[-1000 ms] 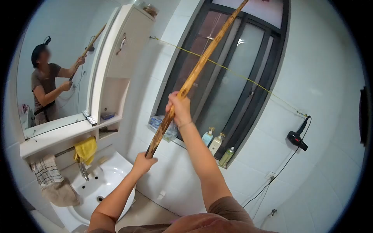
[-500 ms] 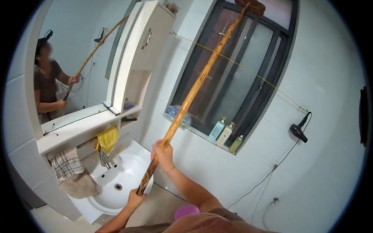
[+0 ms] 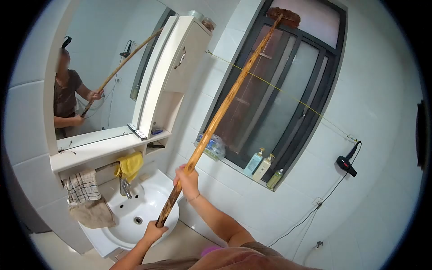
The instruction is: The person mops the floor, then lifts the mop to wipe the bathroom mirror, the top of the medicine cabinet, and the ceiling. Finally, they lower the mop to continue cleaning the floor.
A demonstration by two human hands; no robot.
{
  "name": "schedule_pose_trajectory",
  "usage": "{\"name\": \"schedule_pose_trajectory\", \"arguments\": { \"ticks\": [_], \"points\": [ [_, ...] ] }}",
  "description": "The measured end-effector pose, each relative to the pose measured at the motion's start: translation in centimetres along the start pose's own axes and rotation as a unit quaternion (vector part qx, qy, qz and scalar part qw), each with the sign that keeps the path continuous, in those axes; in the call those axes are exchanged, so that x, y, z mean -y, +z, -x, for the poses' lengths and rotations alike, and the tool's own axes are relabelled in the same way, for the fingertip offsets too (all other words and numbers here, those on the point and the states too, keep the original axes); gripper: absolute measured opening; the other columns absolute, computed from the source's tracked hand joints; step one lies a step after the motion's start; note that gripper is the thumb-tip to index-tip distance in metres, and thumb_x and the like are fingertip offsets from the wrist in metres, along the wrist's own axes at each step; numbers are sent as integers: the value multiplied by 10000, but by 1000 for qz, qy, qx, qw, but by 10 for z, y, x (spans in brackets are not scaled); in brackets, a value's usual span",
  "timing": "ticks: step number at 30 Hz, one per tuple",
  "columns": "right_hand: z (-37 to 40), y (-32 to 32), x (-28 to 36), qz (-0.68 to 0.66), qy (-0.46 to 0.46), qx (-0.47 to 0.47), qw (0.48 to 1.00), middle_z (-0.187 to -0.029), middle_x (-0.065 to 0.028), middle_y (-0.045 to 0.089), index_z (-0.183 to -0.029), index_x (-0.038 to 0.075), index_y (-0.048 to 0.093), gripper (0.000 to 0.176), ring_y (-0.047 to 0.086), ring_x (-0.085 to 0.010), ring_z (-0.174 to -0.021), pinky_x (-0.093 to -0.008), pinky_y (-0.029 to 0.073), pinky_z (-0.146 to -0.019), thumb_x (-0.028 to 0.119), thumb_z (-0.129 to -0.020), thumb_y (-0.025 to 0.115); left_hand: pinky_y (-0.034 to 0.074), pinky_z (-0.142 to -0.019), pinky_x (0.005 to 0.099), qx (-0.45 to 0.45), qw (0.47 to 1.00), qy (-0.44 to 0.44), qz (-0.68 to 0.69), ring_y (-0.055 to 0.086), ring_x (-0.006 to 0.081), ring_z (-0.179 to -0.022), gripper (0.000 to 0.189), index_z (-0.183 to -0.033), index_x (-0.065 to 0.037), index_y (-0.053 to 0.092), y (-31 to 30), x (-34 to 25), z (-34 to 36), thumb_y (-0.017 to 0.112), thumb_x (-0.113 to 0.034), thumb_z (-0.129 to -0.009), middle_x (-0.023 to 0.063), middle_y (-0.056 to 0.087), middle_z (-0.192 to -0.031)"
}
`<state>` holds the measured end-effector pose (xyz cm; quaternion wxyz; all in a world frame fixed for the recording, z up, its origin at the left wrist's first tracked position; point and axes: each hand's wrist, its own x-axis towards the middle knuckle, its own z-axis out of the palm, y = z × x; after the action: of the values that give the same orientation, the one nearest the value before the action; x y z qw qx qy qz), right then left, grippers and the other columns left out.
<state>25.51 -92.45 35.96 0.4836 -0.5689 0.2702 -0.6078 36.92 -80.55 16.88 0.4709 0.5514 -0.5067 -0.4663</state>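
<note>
A long wooden pole (image 3: 220,116) slants up from my hands toward the window. At its far end a reddish-brown brush head (image 3: 286,17) lies against the upper part of the dark window frame (image 3: 310,36). My left hand (image 3: 154,231) is closed round the dark lower end of the pole, in front of the sink's edge. Higher up, my right hand (image 3: 186,180) wraps round the pole, to the right of the white sink (image 3: 155,198). The mirror (image 3: 108,58) shows a person holding the same pole.
Several bottles (image 3: 262,166) and a plastic-wrapped pack (image 3: 211,146) stand on the windowsill. A yellow cord (image 3: 288,93) crosses before the window. A hair dryer (image 3: 346,165) hangs on the right wall. Cloths (image 3: 83,185) hang by the sink, under a white cabinet (image 3: 182,58).
The view has tilted up, so window, mirror and sink appear lower. The brush head now shows more fully against the upper window. Both hands keep their hold on the pole.
</note>
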Motion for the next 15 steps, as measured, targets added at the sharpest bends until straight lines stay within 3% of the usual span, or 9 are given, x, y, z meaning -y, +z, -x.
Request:
{"name": "schedule_pose_trajectory", "arguments": {
  "ticks": [2,4,11,15],
  "points": [
    [12,-2,-8,20,13,-36,999,-595,-59,494,-899,12,451,192,502,-173,-394,-277,410,-377,64,-763,577,407,-481,309,10,1000,-21,6,494,152,-490,258,-646,14,540,7,18,5,690,-193,-678,46,506,-532],
    [-6,-8,1,18,4,-28,999,-595,-58,494,-895,13,453,193,502,-172,-394,-277,409,-377,66,-758,579,404,-455,308,9,1000,-19,8,493,152,-464,256,-647,9,536,12,-5,-6,689,-194,-678,51,509,-524],
    [-157,-25,119,44,-57,26,997,-548,-56,492,-722,36,514,94,500,-179,-403,-302,406,-380,88,-745,589,392,-354,316,-21,992,119,17,499,167,-389,234,-648,8,518,34,-172,-85,640,-184,-700,66,502,-497],
    [-222,-38,210,51,-114,41,991,-523,-56,505,-684,34,531,103,501,-177,-402,-304,408,-378,90,-744,594,364,-320,316,38,986,151,56,476,164,-357,216,-630,7,497,54,-280,-112,617,-158,-700,71,483,-484]
  ]
}}
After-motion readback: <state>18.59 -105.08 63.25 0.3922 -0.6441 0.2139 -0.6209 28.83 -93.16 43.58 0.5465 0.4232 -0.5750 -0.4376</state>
